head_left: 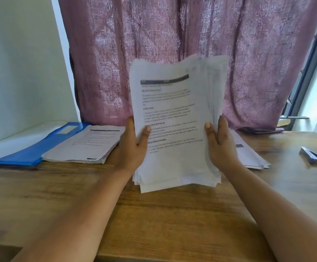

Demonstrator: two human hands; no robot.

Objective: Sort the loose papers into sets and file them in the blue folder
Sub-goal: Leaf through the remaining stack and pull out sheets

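The left hand [133, 146] and right hand [220, 142] clasp a thick stack of papers [174, 120] by its side edges, thumbs on the front sheet, holding it upright just above the bench [172, 220]. The sheets look limp and slippery, fanning at the top; gripping low on both edges should keep them together. Toward the back left lie the open blue folder [29, 154] and a sorted pile [85, 144]; more papers [248, 156] and a stapler [313, 157] lie right. A mauve curtain [172, 35] hangs behind.

Blue folder [27, 154]; mauve patterned curtain [172, 35]; white printed papers [174, 120].
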